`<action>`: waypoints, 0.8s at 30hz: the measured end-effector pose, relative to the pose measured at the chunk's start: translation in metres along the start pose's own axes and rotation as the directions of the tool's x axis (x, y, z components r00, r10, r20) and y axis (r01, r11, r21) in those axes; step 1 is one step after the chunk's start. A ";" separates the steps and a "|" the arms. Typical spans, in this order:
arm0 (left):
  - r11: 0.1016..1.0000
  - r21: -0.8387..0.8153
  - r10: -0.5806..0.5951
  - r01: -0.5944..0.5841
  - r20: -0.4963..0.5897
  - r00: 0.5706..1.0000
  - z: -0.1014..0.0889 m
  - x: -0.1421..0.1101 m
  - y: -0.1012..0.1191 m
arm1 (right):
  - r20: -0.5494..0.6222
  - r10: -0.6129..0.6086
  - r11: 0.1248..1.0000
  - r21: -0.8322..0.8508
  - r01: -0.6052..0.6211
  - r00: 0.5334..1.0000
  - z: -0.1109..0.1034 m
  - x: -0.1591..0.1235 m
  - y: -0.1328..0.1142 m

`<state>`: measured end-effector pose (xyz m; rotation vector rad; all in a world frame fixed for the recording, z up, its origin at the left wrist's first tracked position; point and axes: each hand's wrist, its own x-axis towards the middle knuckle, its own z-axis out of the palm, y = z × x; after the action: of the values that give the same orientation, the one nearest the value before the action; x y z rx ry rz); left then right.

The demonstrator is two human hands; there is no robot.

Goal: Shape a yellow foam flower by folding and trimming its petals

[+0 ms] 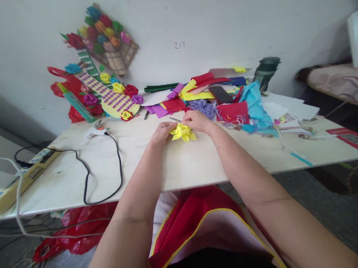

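Observation:
A yellow paper flower [183, 133] with pointed petals is between my two hands, just above or on the table. My left hand [164, 132] is closed at its left edge, with the fingertips pinching it. On the other side, my right hand [195, 120] has its fingers pressed together at the flower's upper right edge. The exact grip of the fingertips is partly hidden. Just beyond the flower lies a thin grey tool [174, 119], too small to name surely.
Coloured paper [199, 89], purple yarn [203, 107], a phone [221, 94] and a dark bottle [266, 73] crowd the back. Finished paper flowers [119, 88] stand at left. A glue gun [97, 131] with a black cord and a power strip [25, 181] lie on the left side.

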<state>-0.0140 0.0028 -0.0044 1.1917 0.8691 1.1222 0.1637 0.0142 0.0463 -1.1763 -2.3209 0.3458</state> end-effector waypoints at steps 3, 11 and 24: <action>1.000 0.008 0.022 -0.022 0.019 1.000 -0.001 0.001 -0.002 | 0.020 -0.017 0.999 -0.050 0.018 1.000 -0.001 -0.001 0.001; 0.998 0.045 0.045 -0.045 -0.003 0.999 -0.003 0.003 -0.006 | 0.031 -0.027 0.997 -0.078 0.029 0.999 -0.001 -0.005 0.002; 1.000 0.004 -0.005 0.005 -0.080 0.997 0.004 0.001 -0.002 | -0.032 -0.001 0.987 -0.160 -0.004 0.999 -0.003 -0.009 -0.005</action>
<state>-0.0099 0.0030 -0.0051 1.1541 0.9356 1.1713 0.1667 0.0038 0.0477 -1.2496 -2.3551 0.1418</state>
